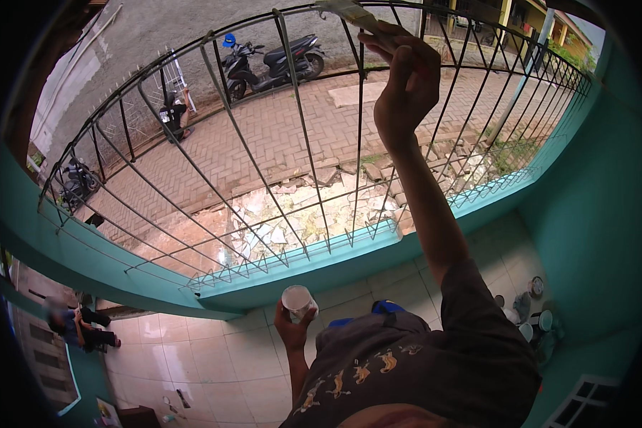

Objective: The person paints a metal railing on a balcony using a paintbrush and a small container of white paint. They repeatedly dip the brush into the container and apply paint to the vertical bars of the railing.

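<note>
My right hand [410, 89] is raised high, its fingers closed on a flat paintbrush [349, 13]. The brush's head lies at the top rail of the dark metal railing [303, 135]; whether the bristles touch it I cannot tell. Down by my waist, my left hand [290, 329] is wrapped round a small white tub [297, 298], held with its mouth up. What is inside the tub is hard to make out.
Turquoise walls [585, 185] frame the railing. Several pots and bags [538, 321] stand on the tiled floor [192, 349] at right. One person [82, 324] sits at left; another person [172, 118] crouches outside near a parked scooter [274, 64]. Rubble [299, 214] lies beyond the ledge.
</note>
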`<state>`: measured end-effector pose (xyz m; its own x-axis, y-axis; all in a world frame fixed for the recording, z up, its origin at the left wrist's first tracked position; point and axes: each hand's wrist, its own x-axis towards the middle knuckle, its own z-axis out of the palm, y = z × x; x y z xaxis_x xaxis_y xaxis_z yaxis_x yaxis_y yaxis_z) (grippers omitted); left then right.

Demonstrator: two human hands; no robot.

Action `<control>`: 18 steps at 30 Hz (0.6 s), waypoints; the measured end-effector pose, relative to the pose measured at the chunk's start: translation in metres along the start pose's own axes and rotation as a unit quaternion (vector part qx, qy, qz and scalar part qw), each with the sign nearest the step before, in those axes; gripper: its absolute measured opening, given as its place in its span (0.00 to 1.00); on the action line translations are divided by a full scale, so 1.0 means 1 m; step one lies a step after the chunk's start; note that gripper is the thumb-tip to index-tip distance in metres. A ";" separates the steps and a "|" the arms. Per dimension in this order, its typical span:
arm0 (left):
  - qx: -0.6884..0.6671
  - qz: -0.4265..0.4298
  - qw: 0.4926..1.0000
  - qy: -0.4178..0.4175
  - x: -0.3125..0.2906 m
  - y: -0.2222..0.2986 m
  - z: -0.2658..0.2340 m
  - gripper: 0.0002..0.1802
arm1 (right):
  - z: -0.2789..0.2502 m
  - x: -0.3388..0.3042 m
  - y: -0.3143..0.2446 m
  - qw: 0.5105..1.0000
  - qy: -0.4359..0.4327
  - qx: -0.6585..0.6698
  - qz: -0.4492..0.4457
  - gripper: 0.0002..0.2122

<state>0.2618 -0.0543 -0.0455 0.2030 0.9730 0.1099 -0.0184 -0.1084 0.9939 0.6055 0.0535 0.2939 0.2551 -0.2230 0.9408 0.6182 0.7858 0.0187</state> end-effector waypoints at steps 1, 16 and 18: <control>0.002 0.002 1.000 0.001 0.001 0.001 0.000 0.38 | 0.001 -0.006 -0.001 1.000 -0.001 0.007 0.027 0.10; -0.004 -0.001 1.000 0.004 0.001 0.007 -0.001 0.38 | -0.002 -0.012 -0.010 0.999 -0.004 -0.039 0.019 0.07; -0.005 -0.002 1.000 0.002 -0.001 0.004 -0.002 0.38 | -0.002 -0.003 -0.006 0.997 -0.026 -0.074 -0.010 0.07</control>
<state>0.2596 -0.0554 -0.0420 0.2000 0.9739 0.1069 -0.0269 -0.1036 0.9943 0.6027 0.0480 0.2899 0.2049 -0.2050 0.9571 0.7264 0.6872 -0.0083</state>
